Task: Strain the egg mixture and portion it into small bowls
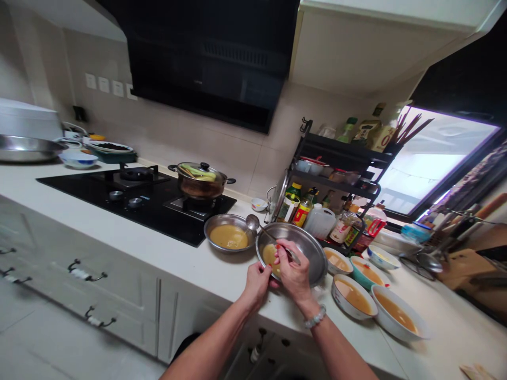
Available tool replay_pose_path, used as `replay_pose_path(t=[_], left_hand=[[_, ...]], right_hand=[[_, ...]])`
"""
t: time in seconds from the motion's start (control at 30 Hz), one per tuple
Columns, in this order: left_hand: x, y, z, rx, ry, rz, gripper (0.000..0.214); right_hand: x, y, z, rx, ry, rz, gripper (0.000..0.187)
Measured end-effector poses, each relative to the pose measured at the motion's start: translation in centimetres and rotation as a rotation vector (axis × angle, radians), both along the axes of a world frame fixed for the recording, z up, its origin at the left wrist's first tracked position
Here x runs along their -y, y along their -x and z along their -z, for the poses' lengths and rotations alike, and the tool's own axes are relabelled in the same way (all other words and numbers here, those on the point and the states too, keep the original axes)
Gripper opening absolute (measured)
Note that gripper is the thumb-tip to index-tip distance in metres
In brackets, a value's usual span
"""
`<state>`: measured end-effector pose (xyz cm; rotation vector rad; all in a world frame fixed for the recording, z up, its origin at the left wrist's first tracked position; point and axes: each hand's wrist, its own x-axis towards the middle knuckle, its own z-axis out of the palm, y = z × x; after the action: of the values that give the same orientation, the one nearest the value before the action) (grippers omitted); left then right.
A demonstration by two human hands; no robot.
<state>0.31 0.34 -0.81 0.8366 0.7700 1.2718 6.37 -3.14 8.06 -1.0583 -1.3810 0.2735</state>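
Note:
My right hand (292,266) is wrapped round the handle of a metal ladle (252,222), whose scoop hangs over the gap between two steel bowls. With its fingers pinched, my left hand (257,282) grips the near rim of the larger steel mixing bowl (315,253). That bowl looks tilted, and a yellowish-brown liquid (269,254) has pooled at its left side. To its left stands a shallower steel bowl (209,238) holding similar liquid (227,236). My right hand covers part of the mixing bowl's inside.
Several bowls of orange-brown liquid, among them a white bowl (348,311), stand at right. A lidded pot (202,187) sits on the black hob (158,219). Behind the mixing bowl, a black rack (336,182) holds bottles. The range hood (214,63) hangs above.

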Motion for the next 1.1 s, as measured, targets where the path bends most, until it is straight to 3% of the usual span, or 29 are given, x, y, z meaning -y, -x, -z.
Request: replay_pose_path(t=[0.17, 0.37, 0.57, 1.1], left_hand=[[0.1, 0.1, -0.2, -0.038, 0.024, -0.018, 0.023], [0.2, 0.2, -0.2, -0.034, 0.011, -0.011, 0.024], [0.3, 0.4, -0.5, -0.038, 0.013, -0.008, 0.025], [0.3, 0.4, -0.4, -0.025, -0.002, 0.002, 0.026]], right_hand=[[2.5, -3.5, -0.1, -0.135, 0.018, 0.135, 0.028], [6.5, -8.0, 1.1, -0.145, 0.130, 0.289, 0.043], [9.1, -9.4, 2.3, -0.163, 0.171, 0.300, 0.047], [6.4, -9.4, 2.6, -0.461, 0.148, 0.246, 0.047]])
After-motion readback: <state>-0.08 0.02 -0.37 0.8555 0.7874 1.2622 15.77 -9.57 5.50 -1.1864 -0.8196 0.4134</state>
